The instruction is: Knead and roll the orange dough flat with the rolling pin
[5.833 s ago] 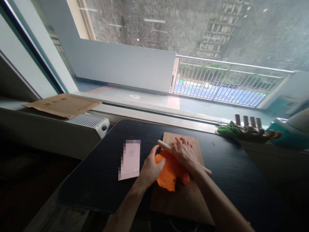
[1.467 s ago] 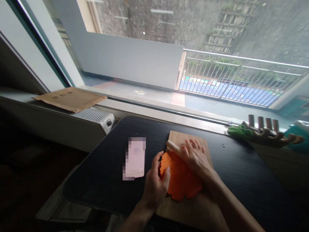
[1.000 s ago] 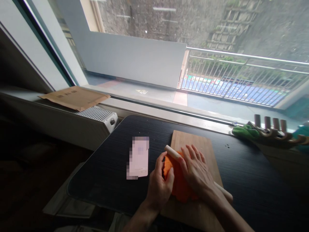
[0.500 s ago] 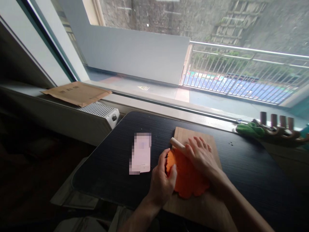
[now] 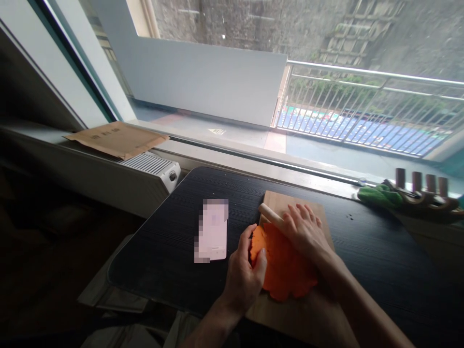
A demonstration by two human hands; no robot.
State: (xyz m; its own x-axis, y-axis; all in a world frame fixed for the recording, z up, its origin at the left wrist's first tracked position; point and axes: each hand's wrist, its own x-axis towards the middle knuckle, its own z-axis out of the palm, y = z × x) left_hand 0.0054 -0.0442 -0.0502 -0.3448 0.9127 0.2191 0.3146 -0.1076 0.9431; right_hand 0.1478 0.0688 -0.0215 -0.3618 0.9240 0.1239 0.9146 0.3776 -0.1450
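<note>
A flattened sheet of orange dough (image 5: 286,266) with a ragged edge lies on a wooden board (image 5: 273,307). My left hand (image 5: 246,270) grips the left edge of the sheet, with the thumb on top and the fingers curled around the outer side. Across the upper part of the sheet lies a pale rolling pin (image 5: 270,214), its left end sticking out past the dough. My right hand (image 5: 306,232) presses on the pin from above, palm down with the fingers spread; the pin's right end is hidden under it.
A phone (image 5: 213,232), partly pixelated, lies left of the board on the dark table (image 5: 166,251). A green cloth (image 5: 380,195) and a brown rack (image 5: 431,195) stand at the right by the window. A brown envelope (image 5: 118,138) rests on the radiator (image 5: 159,169).
The view has shifted very slightly. Both hands keep nearly the same places on the dough and the rolling pin.
</note>
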